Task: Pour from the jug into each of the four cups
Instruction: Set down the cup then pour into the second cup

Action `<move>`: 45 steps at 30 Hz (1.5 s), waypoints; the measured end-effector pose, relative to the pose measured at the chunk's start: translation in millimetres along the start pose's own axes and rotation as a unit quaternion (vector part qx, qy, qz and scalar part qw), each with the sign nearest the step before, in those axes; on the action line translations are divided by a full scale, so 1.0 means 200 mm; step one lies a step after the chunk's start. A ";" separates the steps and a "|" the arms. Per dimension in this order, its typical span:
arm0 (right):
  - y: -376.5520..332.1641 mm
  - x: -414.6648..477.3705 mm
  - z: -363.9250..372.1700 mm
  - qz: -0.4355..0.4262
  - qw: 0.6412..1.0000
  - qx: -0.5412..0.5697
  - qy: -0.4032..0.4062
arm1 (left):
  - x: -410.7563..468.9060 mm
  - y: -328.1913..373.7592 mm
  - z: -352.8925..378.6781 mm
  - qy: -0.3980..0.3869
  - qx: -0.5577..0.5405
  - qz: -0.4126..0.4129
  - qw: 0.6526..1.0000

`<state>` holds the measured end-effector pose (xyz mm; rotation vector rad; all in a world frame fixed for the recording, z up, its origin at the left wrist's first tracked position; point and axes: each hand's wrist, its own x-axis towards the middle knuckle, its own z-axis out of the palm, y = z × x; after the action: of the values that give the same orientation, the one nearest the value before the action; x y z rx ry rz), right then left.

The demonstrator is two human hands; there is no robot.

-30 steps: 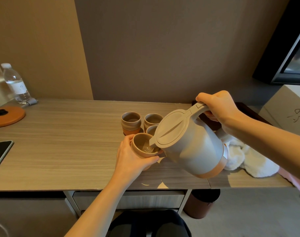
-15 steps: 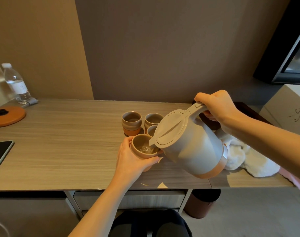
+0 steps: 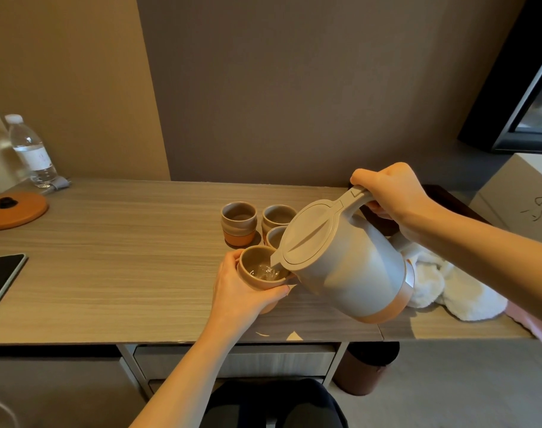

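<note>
My right hand (image 3: 390, 193) grips the handle of a grey jug (image 3: 344, 261) with a tan base band, tilted left so its spout hangs over a tan cup (image 3: 257, 267). My left hand (image 3: 242, 291) wraps around that cup from the left and holds it at the desk's middle. Clear water shows in the cup's bottom. Behind it stand three more cups: a far left cup (image 3: 239, 222), a far right cup (image 3: 277, 216), and a third cup (image 3: 275, 236) mostly hidden by the jug's lid.
The wooden desk (image 3: 124, 267) carries a water bottle (image 3: 31, 152) and an orange round lid (image 3: 14, 208) at far left, and a dark tablet (image 3: 1, 276) at the left edge. A white towel (image 3: 449, 285) lies right of the jug. A brown bin (image 3: 365, 369) stands under the desk.
The jug has tipped slightly further and more water has gathered in the held cup. Both hands stay in nearly the same place.
</note>
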<state>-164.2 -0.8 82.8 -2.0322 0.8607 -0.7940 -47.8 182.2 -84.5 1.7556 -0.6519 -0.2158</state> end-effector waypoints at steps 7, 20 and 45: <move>0.00 0.01 0.01 0.006 1.000 -0.002 0.001 | -0.01 -0.01 0.00 -0.004 -0.024 -0.007 1.000; 0.01 0.01 0.02 -0.003 1.000 -0.015 0.001 | -0.03 -0.02 0.00 0.000 -0.032 -0.006 0.999; 0.00 -0.01 0.02 0.019 1.000 -0.001 0.004 | -0.04 -0.01 0.00 -0.002 -0.048 -0.020 0.999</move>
<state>-162.6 3.2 80.5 -2.0100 0.9017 -0.7812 -53.7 186.9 -87.1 1.6777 -0.6000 -0.2730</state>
